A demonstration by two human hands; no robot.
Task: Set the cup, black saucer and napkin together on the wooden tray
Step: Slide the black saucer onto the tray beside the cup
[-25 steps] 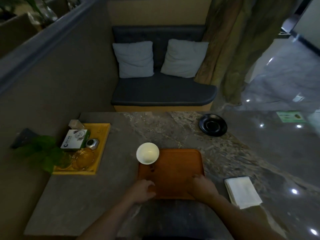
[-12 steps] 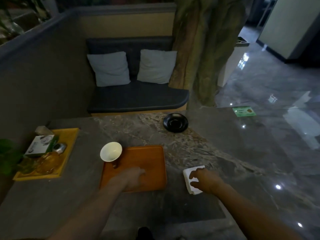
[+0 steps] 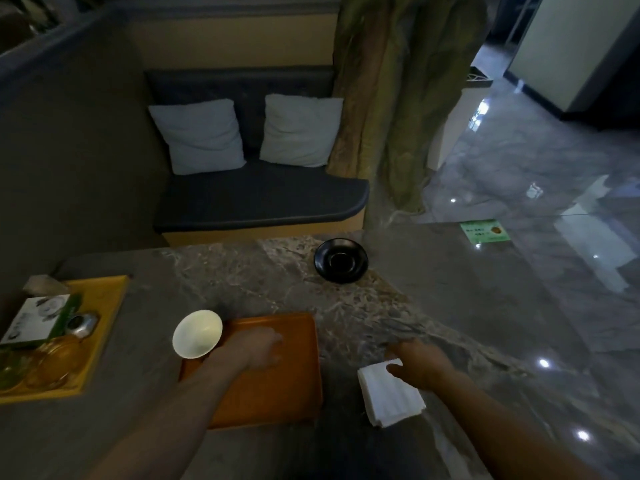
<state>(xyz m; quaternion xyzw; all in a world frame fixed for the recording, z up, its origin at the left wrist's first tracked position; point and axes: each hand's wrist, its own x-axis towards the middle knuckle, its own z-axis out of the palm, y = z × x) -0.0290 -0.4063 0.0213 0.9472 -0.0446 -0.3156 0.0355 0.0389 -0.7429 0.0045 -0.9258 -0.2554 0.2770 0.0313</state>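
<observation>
The room is dim. At twelve o'clock a dark upholstered bench (image 3: 256, 199) carries two pale cushions (image 3: 199, 135) against a tan wall (image 3: 235, 39). An olive curtain (image 3: 398, 98) hangs at one o'clock. Glossy grey floor tiles (image 3: 554, 188) at two o'clock reflect small ceiling lights.

One cup (image 3: 197, 333), two cushions (image 3: 199, 135), two trays (image 3: 277, 393).
</observation>
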